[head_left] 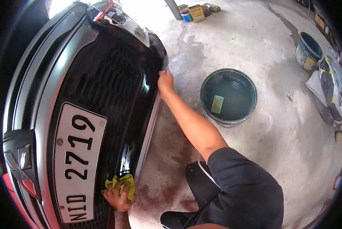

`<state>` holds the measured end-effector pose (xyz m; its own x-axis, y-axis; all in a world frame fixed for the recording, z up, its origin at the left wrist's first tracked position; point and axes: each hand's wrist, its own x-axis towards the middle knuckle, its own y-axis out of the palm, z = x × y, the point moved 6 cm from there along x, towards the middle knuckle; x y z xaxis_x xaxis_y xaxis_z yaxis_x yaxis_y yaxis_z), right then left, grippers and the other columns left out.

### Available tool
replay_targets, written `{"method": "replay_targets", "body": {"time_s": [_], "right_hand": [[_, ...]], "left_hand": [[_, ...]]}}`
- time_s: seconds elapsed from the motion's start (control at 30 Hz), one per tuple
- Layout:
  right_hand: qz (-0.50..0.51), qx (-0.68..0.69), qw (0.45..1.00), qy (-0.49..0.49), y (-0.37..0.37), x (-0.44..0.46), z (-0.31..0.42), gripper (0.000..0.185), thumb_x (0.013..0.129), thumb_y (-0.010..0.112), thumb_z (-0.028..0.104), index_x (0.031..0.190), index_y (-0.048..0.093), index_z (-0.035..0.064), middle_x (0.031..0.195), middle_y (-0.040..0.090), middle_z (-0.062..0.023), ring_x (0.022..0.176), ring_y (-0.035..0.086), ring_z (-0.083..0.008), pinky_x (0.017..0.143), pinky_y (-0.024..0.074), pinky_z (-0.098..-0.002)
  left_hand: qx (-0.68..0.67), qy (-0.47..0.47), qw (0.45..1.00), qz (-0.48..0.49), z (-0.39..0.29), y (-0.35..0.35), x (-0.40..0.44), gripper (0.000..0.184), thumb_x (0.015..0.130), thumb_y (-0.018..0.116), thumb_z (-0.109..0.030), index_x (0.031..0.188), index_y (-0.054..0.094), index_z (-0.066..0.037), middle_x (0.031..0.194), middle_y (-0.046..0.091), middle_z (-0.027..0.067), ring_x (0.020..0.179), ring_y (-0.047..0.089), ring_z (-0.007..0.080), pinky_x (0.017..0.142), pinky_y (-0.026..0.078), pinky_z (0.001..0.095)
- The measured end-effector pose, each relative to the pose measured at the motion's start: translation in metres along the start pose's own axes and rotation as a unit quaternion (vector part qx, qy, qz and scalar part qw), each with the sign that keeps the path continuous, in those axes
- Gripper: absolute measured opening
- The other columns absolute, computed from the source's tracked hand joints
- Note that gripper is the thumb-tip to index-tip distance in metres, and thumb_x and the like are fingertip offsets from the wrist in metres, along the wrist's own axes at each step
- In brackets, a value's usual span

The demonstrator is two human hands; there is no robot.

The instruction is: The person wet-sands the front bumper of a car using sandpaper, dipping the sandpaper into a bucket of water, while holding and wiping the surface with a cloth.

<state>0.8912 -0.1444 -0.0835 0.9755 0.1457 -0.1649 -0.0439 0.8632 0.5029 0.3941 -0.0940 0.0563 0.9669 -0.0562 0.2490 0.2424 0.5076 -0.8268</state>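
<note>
My left hand (118, 197) is closed on a crumpled yellow-green cloth (121, 184), pressed against the glossy black lower bumper of a car beside the number plate (80, 162). The forearm behind it is tattooed. My right hand (165, 83) reaches along the bumper (134, 126) to its far corner. Its fingers are curled round the edge there, and the fingertips are partly hidden. Between the hands runs a silver lower trim strip (148, 131). The black honeycomb grille (102, 80) lies above the bumper, with silver bars beyond.
A dark bucket (228, 121) of cloudy water stands on the concrete floor, a pale green sponge (216, 104) in it. Farther off are another bucket (309, 49), a heap of bags (327, 86), and a yellow box (197, 14) beside cans near a post.
</note>
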Motion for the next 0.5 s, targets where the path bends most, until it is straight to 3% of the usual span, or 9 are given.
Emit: {"method": "replay_targets", "body": {"time_s": [0.07, 0.13, 0.2, 0.27, 0.37, 0.43, 0.5], "right_hand": [[-0.017, 0.072, 0.997, -0.015, 0.008, 0.029, -0.037, 0.046, 0.1, 0.05, 0.021, 0.138, 0.05, -0.0056, 0.13, 0.056, -0.0299, 0.126, 0.052, -0.0433, 0.109, 0.0393, -0.0472], [-0.076, -0.045, 0.996, -0.012, 0.002, -0.042, -0.018, 0.046, 0.101, 0.051, 0.02, 0.139, 0.048, -0.0058, 0.135, 0.053, -0.029, 0.131, 0.049, -0.0423, 0.112, 0.0362, -0.0455], [-0.041, -0.084, 0.995, -0.018, 0.01, -0.108, -0.037, 0.052, 0.102, 0.051, 0.021, 0.143, 0.043, -0.0094, 0.144, 0.049, -0.0258, 0.138, 0.045, -0.036, 0.117, 0.0312, -0.0423], [-0.042, -0.111, 0.99, -0.071, 0.017, -0.19, -0.048, 0.054, 0.101, 0.052, 0.019, 0.148, 0.04, -0.0056, 0.149, 0.044, -0.0258, 0.143, 0.039, -0.0365, 0.121, 0.0264, -0.0417], [-0.046, -0.071, 0.989, -0.121, 0.021, -0.193, -0.05, 0.053, 0.101, 0.051, 0.017, 0.148, 0.042, -0.0039, 0.153, 0.04, -0.0253, 0.145, 0.035, -0.0364, 0.121, 0.0252, -0.0421], [-0.095, -0.112, 0.985, -0.093, 0.02, -0.133, -0.048, 0.051, 0.1, 0.05, 0.015, 0.147, 0.043, -0.0029, 0.15, 0.043, -0.0256, 0.141, 0.04, -0.0375, 0.119, 0.0288, -0.0425], [-0.096, -0.098, 0.988, -0.073, 0.013, -0.068, -0.019, 0.048, 0.098, 0.051, 0.017, 0.141, 0.047, -0.0058, 0.138, 0.05, -0.0316, 0.135, 0.043, -0.0455, 0.114, 0.0346, -0.0494]], "left_hand": [[-0.002, -0.002, 1.0, 0.001, 0.0, 0.0, 0.0, 0.041, 0.084, 0.061, -0.052, 0.114, 0.068, -0.023, 0.12, 0.062, 0.0028, 0.112, 0.052, 0.0334, 0.091, 0.036, 0.0517], [-0.006, 0.0, 1.0, 0.006, 0.001, 0.0, 0.0, 0.042, 0.085, 0.06, -0.053, 0.114, 0.068, -0.023, 0.12, 0.062, 0.0031, 0.112, 0.052, 0.0335, 0.091, 0.036, 0.0521], [-0.009, -0.002, 1.0, 0.014, 0.002, 0.002, -0.002, 0.043, 0.085, 0.06, -0.053, 0.114, 0.069, -0.023, 0.12, 0.062, 0.0034, 0.112, 0.052, 0.0336, 0.091, 0.036, 0.0524], [-0.011, -0.006, 1.0, 0.01, 0.0, 0.0, -0.003, 0.042, 0.084, 0.061, -0.053, 0.114, 0.069, -0.023, 0.12, 0.062, 0.0032, 0.112, 0.052, 0.0336, 0.091, 0.036, 0.0526], [-0.014, -0.004, 1.0, 0.012, 0.0, -0.002, -0.002, 0.044, 0.082, 0.063, -0.053, 0.114, 0.069, -0.023, 0.121, 0.062, 0.0027, 0.112, 0.052, 0.0337, 0.09, 0.036, 0.0529], [-0.025, 0.001, 1.0, 0.013, 0.002, -0.002, -0.001, 0.044, 0.08, 0.065, -0.051, 0.113, 0.069, -0.022, 0.122, 0.062, 0.0042, 0.113, 0.051, 0.0347, 0.091, 0.036, 0.0541], [-0.044, 0.0, 0.999, 0.012, 0.002, 0.001, -0.004, 0.043, 0.079, 0.067, -0.048, 0.111, 0.068, -0.02, 0.122, 0.061, 0.0075, 0.115, 0.05, 0.0366, 0.091, 0.036, 0.0562]]}}
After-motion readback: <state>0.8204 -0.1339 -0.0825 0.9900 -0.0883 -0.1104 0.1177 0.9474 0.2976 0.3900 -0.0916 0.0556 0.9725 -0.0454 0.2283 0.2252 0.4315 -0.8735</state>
